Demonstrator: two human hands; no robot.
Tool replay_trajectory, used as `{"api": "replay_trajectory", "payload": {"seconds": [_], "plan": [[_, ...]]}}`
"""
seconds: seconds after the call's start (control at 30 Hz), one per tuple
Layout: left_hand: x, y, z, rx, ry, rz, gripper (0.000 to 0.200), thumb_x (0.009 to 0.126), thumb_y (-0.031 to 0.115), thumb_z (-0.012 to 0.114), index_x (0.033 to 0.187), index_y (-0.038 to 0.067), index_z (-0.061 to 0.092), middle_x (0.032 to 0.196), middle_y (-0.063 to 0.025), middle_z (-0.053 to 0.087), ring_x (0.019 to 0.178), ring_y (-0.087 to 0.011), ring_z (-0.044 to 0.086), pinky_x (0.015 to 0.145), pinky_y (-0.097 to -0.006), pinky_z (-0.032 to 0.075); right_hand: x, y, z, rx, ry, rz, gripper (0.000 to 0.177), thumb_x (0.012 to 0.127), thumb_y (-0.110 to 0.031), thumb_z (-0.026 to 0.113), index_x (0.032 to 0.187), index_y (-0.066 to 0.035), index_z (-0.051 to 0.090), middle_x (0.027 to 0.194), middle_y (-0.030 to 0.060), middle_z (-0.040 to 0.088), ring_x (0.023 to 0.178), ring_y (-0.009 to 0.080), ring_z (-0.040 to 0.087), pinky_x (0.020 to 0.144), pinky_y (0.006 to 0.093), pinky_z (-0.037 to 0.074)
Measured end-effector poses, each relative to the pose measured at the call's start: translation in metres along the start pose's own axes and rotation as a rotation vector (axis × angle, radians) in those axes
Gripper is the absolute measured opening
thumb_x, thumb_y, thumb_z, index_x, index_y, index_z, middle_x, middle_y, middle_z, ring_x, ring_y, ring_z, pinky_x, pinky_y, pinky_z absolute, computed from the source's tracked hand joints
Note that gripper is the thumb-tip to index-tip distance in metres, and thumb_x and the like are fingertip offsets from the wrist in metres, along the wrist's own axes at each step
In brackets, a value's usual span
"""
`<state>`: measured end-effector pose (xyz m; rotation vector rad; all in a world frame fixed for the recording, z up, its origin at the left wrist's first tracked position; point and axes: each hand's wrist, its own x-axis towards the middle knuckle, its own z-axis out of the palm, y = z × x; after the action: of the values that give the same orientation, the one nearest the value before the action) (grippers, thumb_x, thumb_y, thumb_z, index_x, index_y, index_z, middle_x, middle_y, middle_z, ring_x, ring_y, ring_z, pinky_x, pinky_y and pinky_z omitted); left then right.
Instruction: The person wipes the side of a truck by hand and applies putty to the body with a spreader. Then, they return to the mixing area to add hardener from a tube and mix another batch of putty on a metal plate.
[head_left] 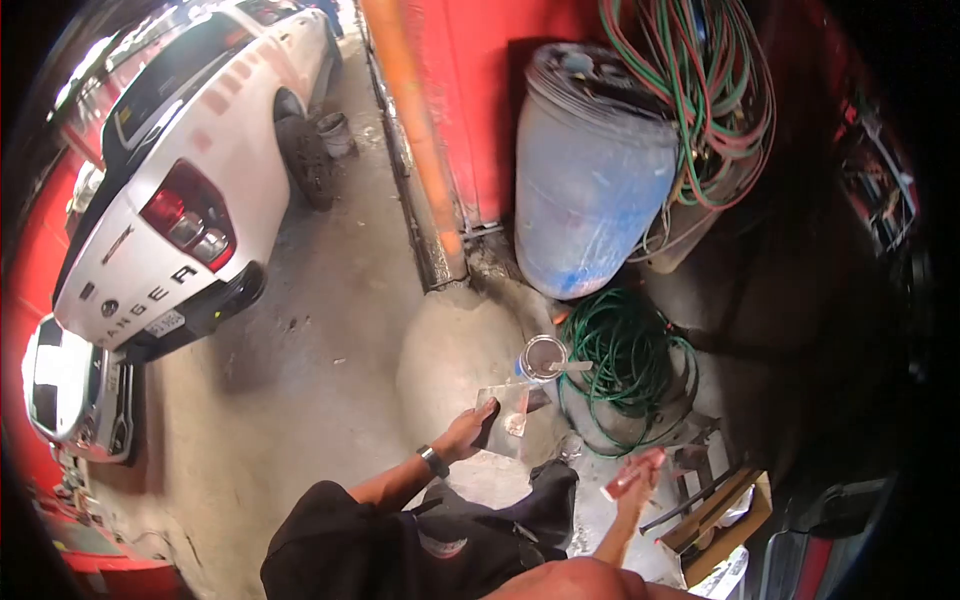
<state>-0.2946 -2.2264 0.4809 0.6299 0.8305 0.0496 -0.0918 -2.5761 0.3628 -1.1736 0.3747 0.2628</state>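
The left hand (pixel 467 432) fingers clamp the flat plate (pixel 512 412) by its edge, best kept level beside the open can (pixel 543 357), while the right hand (pixel 641 492) fingers wrap a reddish tool (pixel 626 477).

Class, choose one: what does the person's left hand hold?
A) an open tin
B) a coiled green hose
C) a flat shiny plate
C: the left hand, with a wristwatch, grips the flat plate by its edge. The open tin stands on the floor beyond it, and the right hand holds a reddish object.
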Motion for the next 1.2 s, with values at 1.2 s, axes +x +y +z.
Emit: {"api": "replay_trajectory", "payload": {"seconds": [1.2], "plan": [[-0.256, 0.131, -0.064, -0.229, -0.229, 0.381, 0.03, 0.098, 0.028, 0.058, 0.115, 0.003, 0.059, 0.106, -0.0021, 0.065, 0.092, -0.0105, 0.062, 0.082, -0.0242, 0.049, -0.341, -0.107, 0.312, -0.325, -1.369, -0.141, 0.059, 0.094, -0.036, 0.059, 0.133, 0.005, 0.044, 0.064, 0.0042, 0.053, 0.051, 0.013, 0.054, 0.054, 0.0279, 0.051]]}}
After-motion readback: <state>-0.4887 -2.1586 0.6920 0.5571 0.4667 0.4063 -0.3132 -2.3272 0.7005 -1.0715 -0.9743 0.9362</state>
